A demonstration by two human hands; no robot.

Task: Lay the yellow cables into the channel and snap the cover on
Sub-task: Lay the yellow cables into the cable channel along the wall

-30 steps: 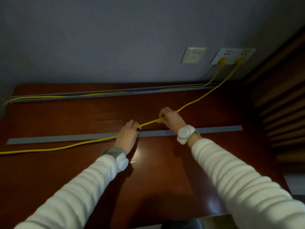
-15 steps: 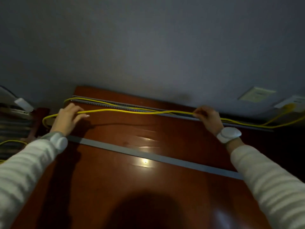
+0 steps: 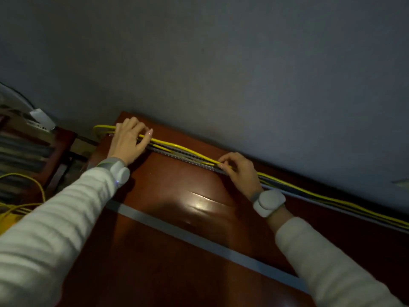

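A grey slotted channel (image 3: 188,159) runs along the back edge of the brown table (image 3: 177,218), against the wall. Yellow cables (image 3: 177,146) lie along and just above it. My left hand (image 3: 128,140) rests at the channel's left end, fingers curled over the cables. My right hand (image 3: 240,171) pinches the upper cable at mid-channel and holds it down on the channel. To the right of that hand the cables (image 3: 321,197) sit in the channel. The flat grey cover strip (image 3: 199,238) lies loose across the table, nearer to me.
Off the table's left end stands a dark shelf unit (image 3: 33,151) with a white device (image 3: 42,119) and more yellow cable (image 3: 22,196) looping down. The grey wall (image 3: 221,63) rises right behind the channel. Both wrists wear white bands.
Both hands carried the loose yellow cable from mid-table back to the channel. It now lies lower on the channel, with my hands closer together and my view turned left.
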